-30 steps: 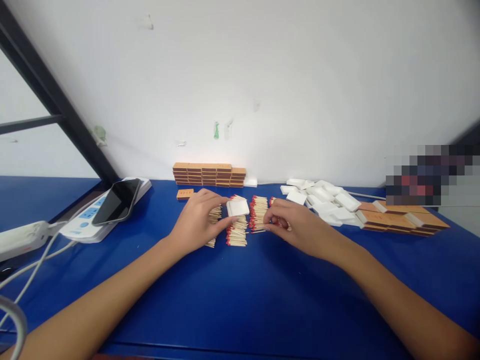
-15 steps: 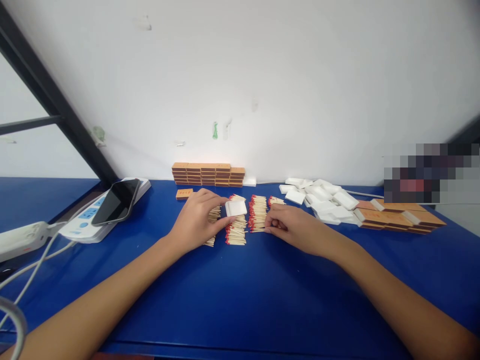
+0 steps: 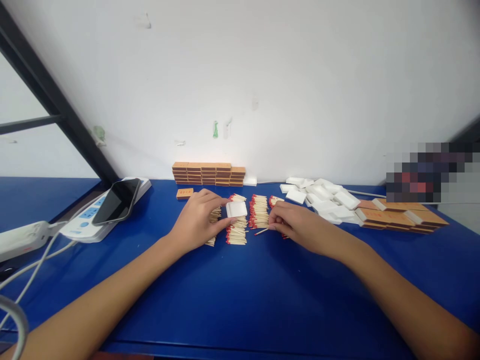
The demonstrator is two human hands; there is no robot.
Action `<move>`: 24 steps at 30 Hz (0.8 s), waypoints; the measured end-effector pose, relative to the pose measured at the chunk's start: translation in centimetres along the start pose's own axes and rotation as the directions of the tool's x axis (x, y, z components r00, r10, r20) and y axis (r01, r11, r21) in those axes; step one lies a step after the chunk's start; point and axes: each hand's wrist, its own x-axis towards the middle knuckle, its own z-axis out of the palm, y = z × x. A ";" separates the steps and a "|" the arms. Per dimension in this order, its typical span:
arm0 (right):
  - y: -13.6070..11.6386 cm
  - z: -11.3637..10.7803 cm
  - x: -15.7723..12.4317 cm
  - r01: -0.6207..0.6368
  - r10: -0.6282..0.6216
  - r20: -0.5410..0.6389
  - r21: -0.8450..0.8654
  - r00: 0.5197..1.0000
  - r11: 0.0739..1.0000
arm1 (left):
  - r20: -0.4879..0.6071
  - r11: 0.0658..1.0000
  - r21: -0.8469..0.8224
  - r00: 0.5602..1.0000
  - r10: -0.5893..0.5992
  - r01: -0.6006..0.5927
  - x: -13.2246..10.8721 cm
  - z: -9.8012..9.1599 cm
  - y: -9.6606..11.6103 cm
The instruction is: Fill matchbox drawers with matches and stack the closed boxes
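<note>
Rows of red-tipped matches [image 3: 258, 212] lie on the blue table [image 3: 240, 290]. My left hand [image 3: 197, 220] rests over the left rows and pinches a small white box tray [image 3: 236, 209] by its left edge, holding it above the matches. My right hand [image 3: 296, 222] sits on the right rows, fingers closed in a pinch on a single match [image 3: 261, 231] that sticks out to the left at a slant.
Stacked brown matchbox sleeves [image 3: 208, 174] line the wall, one loose sleeve [image 3: 185, 193] before them. White trays [image 3: 324, 200] and more brown sleeves [image 3: 401, 216] lie at right. A phone [image 3: 117, 201] on a white power strip [image 3: 88, 220], and cables [image 3: 26, 265], are at left.
My right hand has drawn one match out of the pile, so it now points out to the left. My left hand and the white tray have barely moved.
</note>
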 end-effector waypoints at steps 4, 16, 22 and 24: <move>0.1 -0.6 -0.1 -0.009 0.009 -0.055 0.000 0.998 1.000 | 0.029 1.000 -0.006 1.000 -0.003 0.003 0.0 -0.1 0.1; -3.4 0.6 -0.2 0.127 -0.120 -0.286 0.004 0.951 0.992 | 0.061 0.997 -0.034 0.995 0.076 -0.074 -0.1 0.2 2.0; -3.7 1.3 -0.2 0.117 -0.142 -0.258 -0.110 0.956 0.987 | 0.065 0.996 -0.049 0.994 0.083 -0.080 -0.3 0.5 2.3; -3.6 1.4 -0.2 0.124 -0.152 -0.254 -0.121 0.955 0.985 | 0.064 0.995 -0.053 0.994 0.083 -0.080 -0.3 0.5 2.3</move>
